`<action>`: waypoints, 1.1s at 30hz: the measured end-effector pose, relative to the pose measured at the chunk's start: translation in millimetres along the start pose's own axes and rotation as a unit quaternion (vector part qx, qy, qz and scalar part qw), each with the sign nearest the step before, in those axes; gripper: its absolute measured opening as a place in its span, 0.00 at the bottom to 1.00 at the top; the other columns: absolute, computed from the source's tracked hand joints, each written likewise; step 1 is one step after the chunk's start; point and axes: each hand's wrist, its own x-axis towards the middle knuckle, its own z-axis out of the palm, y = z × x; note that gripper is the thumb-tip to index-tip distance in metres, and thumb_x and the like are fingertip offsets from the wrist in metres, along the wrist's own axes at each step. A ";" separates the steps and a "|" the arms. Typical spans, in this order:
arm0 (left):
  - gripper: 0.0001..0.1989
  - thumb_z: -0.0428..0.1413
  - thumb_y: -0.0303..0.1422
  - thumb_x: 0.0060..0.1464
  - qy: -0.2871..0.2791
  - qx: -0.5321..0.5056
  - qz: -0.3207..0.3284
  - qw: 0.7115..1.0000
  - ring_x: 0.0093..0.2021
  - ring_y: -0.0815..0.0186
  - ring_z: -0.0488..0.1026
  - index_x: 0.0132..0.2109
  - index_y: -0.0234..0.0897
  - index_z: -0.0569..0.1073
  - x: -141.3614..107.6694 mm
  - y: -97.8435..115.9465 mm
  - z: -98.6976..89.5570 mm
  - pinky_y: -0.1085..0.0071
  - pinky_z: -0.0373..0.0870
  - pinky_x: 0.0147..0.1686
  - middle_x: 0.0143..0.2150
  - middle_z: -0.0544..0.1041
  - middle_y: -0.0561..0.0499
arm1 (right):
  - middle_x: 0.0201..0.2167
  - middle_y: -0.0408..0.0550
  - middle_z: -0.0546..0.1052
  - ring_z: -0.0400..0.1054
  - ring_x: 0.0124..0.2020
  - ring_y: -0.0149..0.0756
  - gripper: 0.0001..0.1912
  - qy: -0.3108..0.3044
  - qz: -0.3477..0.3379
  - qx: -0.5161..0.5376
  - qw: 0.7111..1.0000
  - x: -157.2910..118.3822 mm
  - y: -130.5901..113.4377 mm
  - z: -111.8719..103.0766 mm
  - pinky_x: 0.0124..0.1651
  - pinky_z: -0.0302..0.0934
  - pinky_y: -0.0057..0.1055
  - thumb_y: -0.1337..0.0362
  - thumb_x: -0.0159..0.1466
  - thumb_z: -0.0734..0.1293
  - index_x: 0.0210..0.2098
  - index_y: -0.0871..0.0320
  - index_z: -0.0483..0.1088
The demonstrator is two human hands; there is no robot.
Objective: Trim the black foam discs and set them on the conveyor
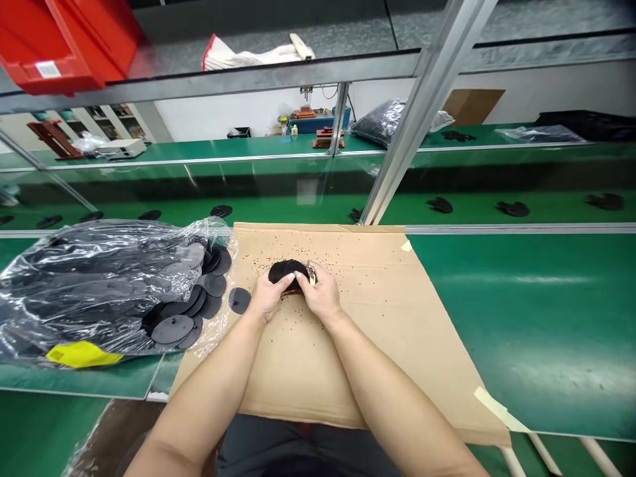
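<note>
Over the cardboard sheet (377,338), my left hand (265,296) is closed on the left edge of a rounded black piece (287,268), which looks like one of the thin black discs. My right hand (324,293) is closed at the piece's right edge, around a small metal tool (311,273) with a yellowish part; its exact kind is too small to tell. Many tiny dark bits lie scattered on the cardboard around both hands. A single black disc (239,300) lies flat to the left of my left hand.
A clear plastic bag (99,278) of black discs lies open at the left, with a yellow label (83,354). Behind the cardboard, black pieces sit spaced along a green belt (298,192). A slanted metal post (422,112) rises at right; a red bin (64,46) sits overhead.
</note>
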 end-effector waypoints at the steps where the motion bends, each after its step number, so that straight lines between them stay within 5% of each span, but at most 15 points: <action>1: 0.24 0.69 0.33 0.40 0.001 0.001 -0.003 1.000 0.46 0.55 0.74 0.45 0.29 0.75 -0.1 0.4 -0.4 0.55 0.69 0.52 0.46 0.77 0.39 | 0.39 0.47 0.77 0.70 0.40 0.40 0.15 -0.007 0.008 -0.001 1.000 0.6 -0.5 -1.0 0.45 0.63 0.35 0.54 0.61 0.65 0.43 0.55 0.72; 9: 0.22 0.67 0.35 0.43 -0.024 0.010 -0.004 1.000 0.48 0.55 0.74 0.46 0.31 0.76 -1.5 2.8 -1.9 0.56 0.66 0.54 0.47 0.77 0.40 | 0.27 0.43 0.73 0.64 0.28 0.34 0.19 -0.101 0.063 0.041 0.992 6.4 5.6 -9.8 0.33 0.59 0.29 0.47 0.59 0.66 0.35 0.58 0.72; 33: 0.19 0.67 0.36 0.43 -0.087 0.001 -0.010 0.996 0.45 0.58 0.74 0.42 0.31 0.76 -5.9 12.4 -1.8 0.59 0.68 0.51 0.43 0.77 0.41 | 0.22 0.39 0.65 0.57 0.25 0.30 0.20 -0.097 0.057 0.070 0.991 3.9 -0.8 -11.3 0.28 0.53 0.27 0.47 0.53 0.70 0.29 0.58 0.66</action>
